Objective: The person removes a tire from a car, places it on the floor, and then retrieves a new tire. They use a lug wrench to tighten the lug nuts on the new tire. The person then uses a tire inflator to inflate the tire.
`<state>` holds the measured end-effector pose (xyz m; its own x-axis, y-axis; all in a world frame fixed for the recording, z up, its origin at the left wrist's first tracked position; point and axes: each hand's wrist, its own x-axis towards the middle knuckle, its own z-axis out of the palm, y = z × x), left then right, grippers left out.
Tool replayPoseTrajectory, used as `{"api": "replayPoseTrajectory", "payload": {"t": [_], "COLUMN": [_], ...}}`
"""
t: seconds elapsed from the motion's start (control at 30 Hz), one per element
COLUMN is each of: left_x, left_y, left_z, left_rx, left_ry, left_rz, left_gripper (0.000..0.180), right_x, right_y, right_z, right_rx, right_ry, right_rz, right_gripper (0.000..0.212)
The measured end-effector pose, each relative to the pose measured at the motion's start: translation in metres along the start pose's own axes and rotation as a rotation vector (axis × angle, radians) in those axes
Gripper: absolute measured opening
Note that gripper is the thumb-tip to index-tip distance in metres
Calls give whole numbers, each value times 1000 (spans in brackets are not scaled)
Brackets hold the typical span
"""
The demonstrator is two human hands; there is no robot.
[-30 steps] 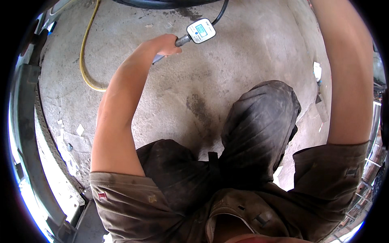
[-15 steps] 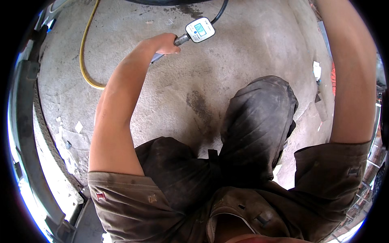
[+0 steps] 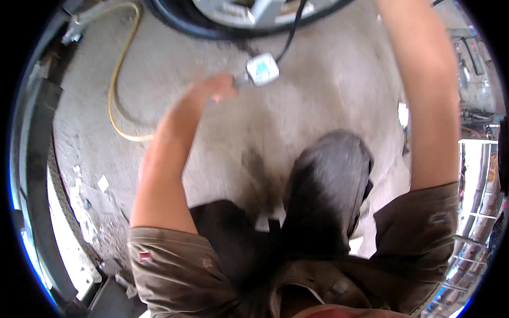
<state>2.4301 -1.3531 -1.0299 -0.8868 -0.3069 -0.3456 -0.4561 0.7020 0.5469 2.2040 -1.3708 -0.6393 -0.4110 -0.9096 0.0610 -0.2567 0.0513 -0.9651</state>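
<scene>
Grey plastic makes the body of the small gauge (image 3: 262,69), which has a pale blue screen on its face and hangs above the concrete floor (image 3: 328,106), just below the black tyre (image 3: 212,29). The left hand (image 3: 214,89) is closed around the handle on the gauge's left side; the picture is blurred there, so I cannot see how the fingers lie. A black hose (image 3: 294,29) goes from the gauge up toward the wheel, and a yellow hose (image 3: 114,85) lies in a loop on the floor, well to the left of the gauge. The right arm reaches up past the gauge on its right side, and the right hand is out of the picture, so its grip cannot be told.

I judge the gauge to be light and stiff, but the screen looks fragile. The handle is the good place to hold it, not the screen. The hose is flexible and will probably pull a little on the gauge.
</scene>
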Motion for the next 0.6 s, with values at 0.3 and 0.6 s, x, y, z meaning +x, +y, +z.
{"api": "replayPoseTrajectory", "payload": {"t": [0.3, 0.6], "left_x": [-26, -46], "left_y": [35, 35], "left_z": [-28, -30], "left_rx": [48, 35], "left_ry": [-67, -107], "left_rz": [-68, -70], "left_gripper": [42, 42], "right_x": [-30, -31], "right_y": [-62, -60], "right_z": [7, 8], "right_rx": [-7, 10], "right_ry": [51, 81], "right_rz": [98, 125], "right_gripper": [14, 17]}}
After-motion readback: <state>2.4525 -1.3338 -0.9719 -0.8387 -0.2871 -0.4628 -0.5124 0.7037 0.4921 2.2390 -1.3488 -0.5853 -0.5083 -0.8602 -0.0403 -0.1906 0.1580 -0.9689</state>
